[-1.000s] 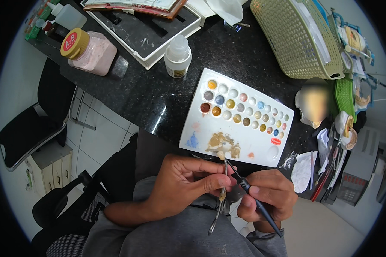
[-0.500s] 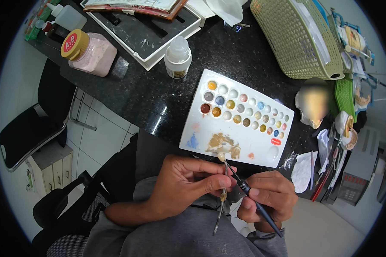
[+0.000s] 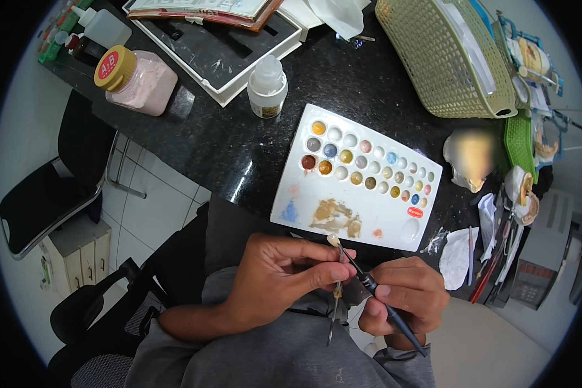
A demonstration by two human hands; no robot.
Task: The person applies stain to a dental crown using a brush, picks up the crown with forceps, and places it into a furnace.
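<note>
My left hand (image 3: 294, 268) pinches a thin metal instrument (image 3: 335, 317) between thumb and fingers; whether it is a tweezer or a rod cannot be made out. At its upper end sits a small cream-white tooth crown (image 3: 333, 240), just off the palette's near edge. In a pen grip, my right hand (image 3: 410, 294) holds a fine brush (image 3: 394, 317) with a dark handle. Its tip is at or very near the crown; contact is unclear. Beyond both hands lies a white palette (image 3: 291, 187) with rows of coloured wells and a brown paint smear (image 3: 336, 216).
A white bottle (image 3: 268, 90), a jar of pink powder (image 3: 142, 87) and an open box (image 3: 223, 97) stand far left. At the right are a green basket (image 3: 433, 64), a dental model (image 3: 462, 168), crumpled tissue (image 3: 456, 258) and several tools (image 3: 491, 258). A chair armrest (image 3: 77, 310) is left.
The crown has turned slightly at the instrument's end and shows a paler side. The instrument's lower end has swung a little right and up. My hands are nearly in the same place.
</note>
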